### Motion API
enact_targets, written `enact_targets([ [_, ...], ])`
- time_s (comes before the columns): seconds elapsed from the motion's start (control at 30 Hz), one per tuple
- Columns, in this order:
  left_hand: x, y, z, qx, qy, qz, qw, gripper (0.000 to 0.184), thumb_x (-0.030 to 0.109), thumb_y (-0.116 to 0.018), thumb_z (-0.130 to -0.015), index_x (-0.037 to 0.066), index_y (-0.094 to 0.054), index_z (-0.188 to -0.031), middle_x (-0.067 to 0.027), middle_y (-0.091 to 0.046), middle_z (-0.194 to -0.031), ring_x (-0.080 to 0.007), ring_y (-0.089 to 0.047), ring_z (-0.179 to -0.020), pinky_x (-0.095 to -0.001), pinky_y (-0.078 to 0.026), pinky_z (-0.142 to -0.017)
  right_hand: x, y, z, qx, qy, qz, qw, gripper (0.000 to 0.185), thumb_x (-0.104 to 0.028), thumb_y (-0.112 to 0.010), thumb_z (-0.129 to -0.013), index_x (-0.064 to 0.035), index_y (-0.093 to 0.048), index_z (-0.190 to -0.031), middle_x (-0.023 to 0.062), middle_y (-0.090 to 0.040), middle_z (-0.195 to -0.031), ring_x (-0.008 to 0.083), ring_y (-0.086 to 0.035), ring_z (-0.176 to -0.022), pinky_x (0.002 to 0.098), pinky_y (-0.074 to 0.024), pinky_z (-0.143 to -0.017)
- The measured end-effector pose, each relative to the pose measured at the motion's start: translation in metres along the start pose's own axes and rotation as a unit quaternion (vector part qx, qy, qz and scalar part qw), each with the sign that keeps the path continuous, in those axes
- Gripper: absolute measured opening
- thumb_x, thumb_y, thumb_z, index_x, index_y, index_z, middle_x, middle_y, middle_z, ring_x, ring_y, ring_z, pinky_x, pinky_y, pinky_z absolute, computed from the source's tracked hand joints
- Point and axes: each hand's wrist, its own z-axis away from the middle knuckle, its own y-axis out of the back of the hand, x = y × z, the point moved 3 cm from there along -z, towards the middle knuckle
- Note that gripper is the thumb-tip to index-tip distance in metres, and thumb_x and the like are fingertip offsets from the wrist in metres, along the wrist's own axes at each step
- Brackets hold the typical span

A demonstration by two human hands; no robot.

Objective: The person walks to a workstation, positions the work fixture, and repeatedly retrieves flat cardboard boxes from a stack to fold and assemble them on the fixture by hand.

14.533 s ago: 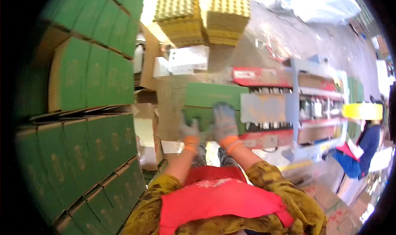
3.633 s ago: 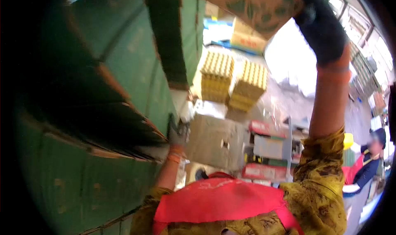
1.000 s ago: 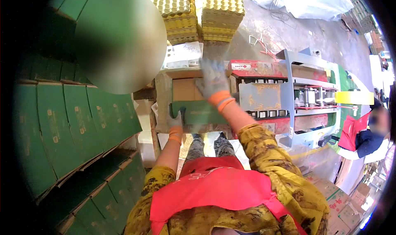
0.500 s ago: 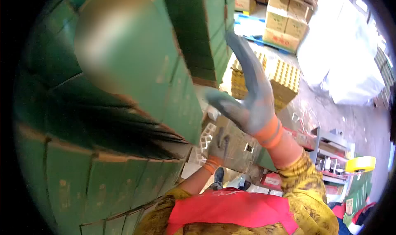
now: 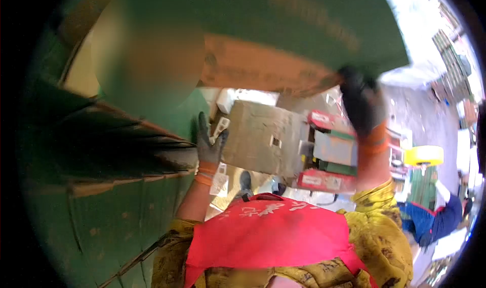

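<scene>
Head view: apparently gripping the box (image 5: 283, 22), far side with long axis left to right, by its near edge at right in the nearer right hand (image 5: 365, 101), with left hand (image 5: 208, 147) spread open beside the stack (image 5: 126, 222).

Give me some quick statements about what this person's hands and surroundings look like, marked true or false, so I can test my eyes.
1. The right hand is at an edge of a green box. True.
2. The green box lies flat on the table. False: it is up off the table.
3. The left hand is bare. False: it is gloved.
4. A yellow roll shows to the right of the table in the picture. True.
5. The apron is blue. False: it is red.
6. Another person shows at the picture's right. True.
</scene>
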Motion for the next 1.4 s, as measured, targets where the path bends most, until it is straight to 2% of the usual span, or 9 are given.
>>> enact_targets([
  [0.17,-0.062,-0.042,0.035,-0.041,0.218,0.345,0.912,0.088,-0.001,-0.065,-0.078,0.015,-0.014,-0.149,-0.0104,-0.027,-0.145,-0.0204,-0.04,-0.123,-0.0348,-0.049,-0.088,0.012,-0.092,0.165,0.078,-0.399,-0.532,0.742,0.046,0.001,-0.06,-0.082,0.0038,-0.048,-0.127,0.0103,-0.043,-0.141,0.0181,-0.045,-0.122,0.0308,-0.0411,-0.098],
  [0.33,-0.106,-0.099,0.046,-0.1,0.242,0.051,0.964,0.083,0.005,-0.075,-0.071,0.003,-0.03,-0.141,-0.0153,-0.045,-0.133,-0.0289,-0.049,-0.119,-0.0359,-0.042,-0.097,0.019,-0.181,0.319,-0.139,-0.395,-0.237,0.876,0.059,0.0,-0.065,-0.076,0.0012,-0.045,-0.131,0.0173,-0.04,-0.141,0.0321,-0.035,-0.133,0.0369,-0.0311,-0.108],
  [0.43,-0.144,-0.14,0.061,-0.078,0.23,-0.135,0.96,0.071,0.012,-0.072,-0.076,0.001,-0.038,-0.137,-0.0179,-0.052,-0.128,-0.0284,-0.051,-0.118,-0.0344,-0.041,-0.098,0.016,-0.171,0.318,-0.006,-0.504,-0.274,0.819,0.064,-0.005,-0.068,-0.075,-0.0007,-0.042,-0.133,0.0187,-0.039,-0.141,0.0348,-0.032,-0.134,0.0383,-0.0309,-0.108],
  [0.6,-0.203,-0.155,0.086,-0.064,0.292,-0.079,0.951,0.066,0.017,-0.069,-0.08,0.0,-0.039,-0.136,-0.0186,-0.05,-0.133,-0.0281,-0.05,-0.121,-0.0355,-0.04,-0.099,0.068,-0.173,0.16,-0.043,-0.293,0.001,0.955,0.066,-0.022,-0.068,-0.078,-0.0036,-0.041,-0.135,0.0194,-0.044,-0.134,0.0381,-0.039,-0.125,0.0474,-0.0285,-0.106],
  [0.77,-0.158,-0.166,0.078,-0.044,0.171,-0.09,0.98,0.071,0.019,-0.069,-0.081,0.0,-0.034,-0.139,-0.0209,-0.047,-0.135,-0.0329,-0.047,-0.123,-0.0375,-0.037,-0.102,0.045,-0.256,0.265,-0.277,-0.287,-0.023,0.917,0.063,-0.028,-0.062,-0.079,-0.0044,-0.04,-0.133,0.0196,-0.045,-0.131,0.0364,-0.041,-0.122,0.0459,-0.0276,-0.107],
  [0.83,-0.171,-0.189,0.089,-0.172,0.335,-0.128,0.917,0.072,0.026,-0.066,-0.083,0.001,-0.031,-0.141,-0.0212,-0.04,-0.14,-0.0346,-0.042,-0.126,-0.0395,-0.033,-0.105,0.024,-0.23,0.298,-0.361,-0.328,0.053,0.871,0.063,-0.026,-0.062,-0.079,-0.004,-0.04,-0.134,0.0204,-0.046,-0.13,0.0356,-0.041,-0.123,0.045,-0.0279,-0.107],
  [0.97,-0.18,-0.242,0.117,-0.254,0.236,-0.023,0.938,0.062,0.03,-0.059,-0.088,0.003,-0.036,-0.139,-0.0212,-0.047,-0.134,-0.0329,-0.046,-0.122,-0.0393,-0.034,-0.103,0.033,-0.197,0.209,-0.215,-0.326,-0.022,0.92,0.061,-0.025,-0.058,-0.083,-0.004,-0.038,-0.137,0.0214,-0.041,-0.136,0.0379,-0.034,-0.129,0.0467,-0.0253,-0.108],
  [1.23,-0.031,-0.017,0.01,0.071,0.089,0.145,0.983,0.045,0.025,-0.058,-0.092,-0.002,-0.047,-0.126,-0.0141,-0.054,-0.121,-0.022,-0.051,-0.107,-0.0336,-0.039,-0.094,-0.158,-0.079,-0.134,0.088,0.112,-0.397,0.907,0.09,-0.037,-0.077,-0.068,0.0059,-0.036,-0.136,0.0234,-0.037,-0.14,0.0361,-0.034,-0.132,0.0395,-0.028,-0.108],
  [1.4,0.007,0.004,-0.006,0.061,0.095,0.396,0.911,0.047,0.026,-0.06,-0.091,-0.003,-0.045,-0.125,-0.0113,-0.054,-0.116,-0.0204,-0.051,-0.106,-0.0344,-0.042,-0.09,-0.216,-0.067,-0.168,0.146,0.137,-0.324,0.925,0.019,-0.021,-0.069,-0.077,-0.0042,-0.063,-0.081,0.0113,-0.059,-0.07,0.0286,-0.061,-0.071,0.0397,-0.0448,-0.091],
])
